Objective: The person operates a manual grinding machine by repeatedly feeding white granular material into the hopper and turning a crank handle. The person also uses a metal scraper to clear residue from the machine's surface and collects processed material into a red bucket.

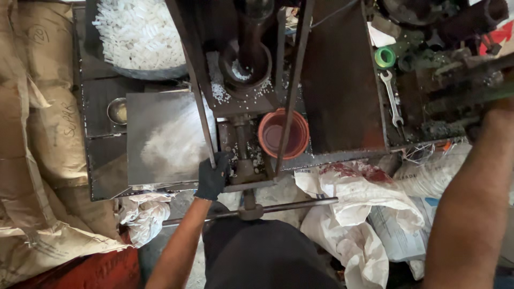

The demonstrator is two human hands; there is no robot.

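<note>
My left hand, in a black glove, is closed around a thin metal rod of a dark hand-operated press at the front edge of its bench. My right arm reaches up to the right edge of the view; my right hand is only partly visible there, near a dark metal lever, and its grip cannot be made out. In the middle of the machine sits an orange plastic bowl. Behind it a round dark hopper is ringed by spilled white granules. A flat metal plate dusted with white powder lies left of my left hand.
A dark basin of small white plastic pieces stands at back left. A small metal cup sits left of the plate. A wrench and green tape roll lie right. Brown sacks fill the left; white sacks lie below.
</note>
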